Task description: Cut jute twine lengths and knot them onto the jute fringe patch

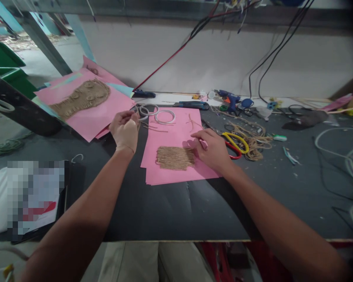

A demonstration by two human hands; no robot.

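A pink paper sheet (176, 129) lies on the dark table (170, 211). On it sits a small rectangular patch of jute strands (175, 158). My right hand (212, 149) rests at the patch's right edge, fingers pressed down on the strands. My left hand (125, 129) hovers left of the sheet, its fingers pinched on a thin jute strand (139, 124). Loose jute pieces (191, 122) and white rings (164, 116) lie at the sheet's far end.
A second pink sheet with a larger jute shape (82, 98) leans at the back left. Scissors with yellow and red handles (235, 144), a jute bundle (254, 141), a blue glue gun (229, 96), a cutter (192, 104) and cables lie to the right.
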